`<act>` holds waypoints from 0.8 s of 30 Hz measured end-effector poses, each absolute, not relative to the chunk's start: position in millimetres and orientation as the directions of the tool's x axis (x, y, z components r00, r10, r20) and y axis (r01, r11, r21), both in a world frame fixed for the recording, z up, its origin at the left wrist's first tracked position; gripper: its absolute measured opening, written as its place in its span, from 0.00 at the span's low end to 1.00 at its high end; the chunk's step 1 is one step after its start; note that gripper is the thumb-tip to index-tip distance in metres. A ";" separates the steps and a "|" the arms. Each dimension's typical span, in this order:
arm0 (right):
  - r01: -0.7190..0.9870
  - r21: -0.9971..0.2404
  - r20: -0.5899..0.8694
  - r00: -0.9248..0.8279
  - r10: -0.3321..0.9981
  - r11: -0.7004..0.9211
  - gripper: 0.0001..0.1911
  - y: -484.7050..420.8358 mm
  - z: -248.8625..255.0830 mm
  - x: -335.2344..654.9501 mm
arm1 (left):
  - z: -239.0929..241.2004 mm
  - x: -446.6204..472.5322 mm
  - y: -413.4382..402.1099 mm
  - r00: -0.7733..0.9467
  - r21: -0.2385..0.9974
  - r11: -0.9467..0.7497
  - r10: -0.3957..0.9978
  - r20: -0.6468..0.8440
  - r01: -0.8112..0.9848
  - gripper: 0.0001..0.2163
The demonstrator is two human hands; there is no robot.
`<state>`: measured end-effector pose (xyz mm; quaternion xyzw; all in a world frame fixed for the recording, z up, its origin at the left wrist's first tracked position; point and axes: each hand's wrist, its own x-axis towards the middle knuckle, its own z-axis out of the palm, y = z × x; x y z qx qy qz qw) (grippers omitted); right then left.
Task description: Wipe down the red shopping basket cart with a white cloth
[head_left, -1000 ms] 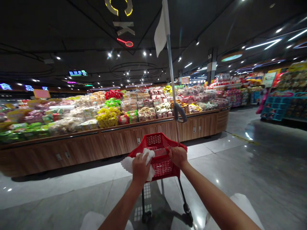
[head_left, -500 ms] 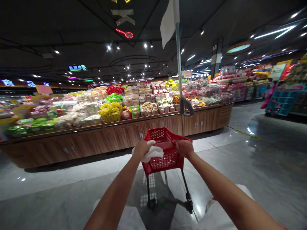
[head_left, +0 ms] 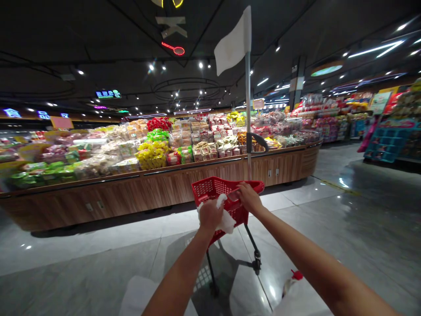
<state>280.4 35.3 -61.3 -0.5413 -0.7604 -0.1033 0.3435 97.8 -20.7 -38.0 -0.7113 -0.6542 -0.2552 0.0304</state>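
Head view.

- **Cart:** small red plastic lattice basket cart (head_left: pixel 215 189) on thin black legs with castors. It stands on the glossy grey tiled floor (head_left: pixel 329 228) directly ahead of the person. The rim slants, lower at the near left.
- **Mast:** slim grey metal pole (head_left: pixel 247 101) rising from the cart's right rim. It carries a white rectangular flag (head_left: pixel 234 41) at the top and a black looped handle (head_left: pixel 258 140) partway up.
- **Left hand** (head_left: pixel 210 215)**:** clenched round a crumpled white cloth (head_left: pixel 226 223) and pressed against the basket's near left wall.
- **Right hand** (head_left: pixel 248 197)**:** closed over the near right rim, at the foot of the pole.
- **Display:** long wooden display island (head_left: pixel 158 191) heaped with bagged and boxed goods. It runs across the view beyond the cart, with a strip of bare floor between its base and the basket's far rim. Its right end curves away.
- **Open room:** a wide stretch of floor lies to the right, where an aisle passes between the island's rounded end and the stacked blue plastic crates (head_left: pixel 383 142). More floor lies at the near left.
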 end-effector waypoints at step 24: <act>0.890 -0.002 0.366 -0.424 0.828 0.456 0.17 -39.3 -49.2 225.9 | -111.6 69.3 8.3 0.175 0.474 -0.663 0.669 0.723 0.579 0.14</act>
